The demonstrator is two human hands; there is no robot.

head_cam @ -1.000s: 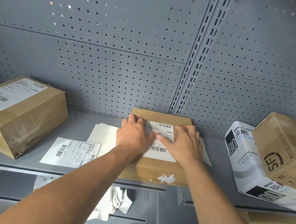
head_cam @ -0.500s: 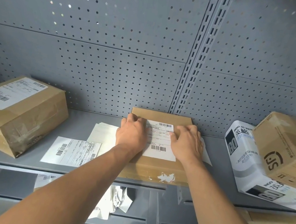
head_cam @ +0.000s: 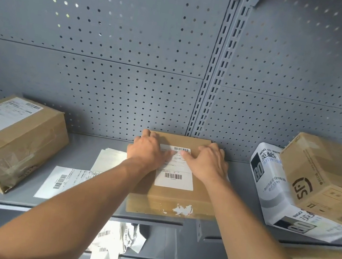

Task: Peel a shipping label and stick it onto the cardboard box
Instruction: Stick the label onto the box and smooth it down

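Left hand (head_cam: 147,150) and right hand (head_cam: 209,161), spread flat, press the shipping label (head_cam: 175,174) onto the cardboard box (head_cam: 172,199), seemingly flush.

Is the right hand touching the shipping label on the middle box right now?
Touching. In the head view the right hand lies flat on the cardboard box, and its thumb overlaps the upper part of the shipping label with no gap visible.

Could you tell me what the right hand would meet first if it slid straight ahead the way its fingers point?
Probably the perforated back panel just past the cardboard box; the right hand already nears the far edge, though depth is unclear.
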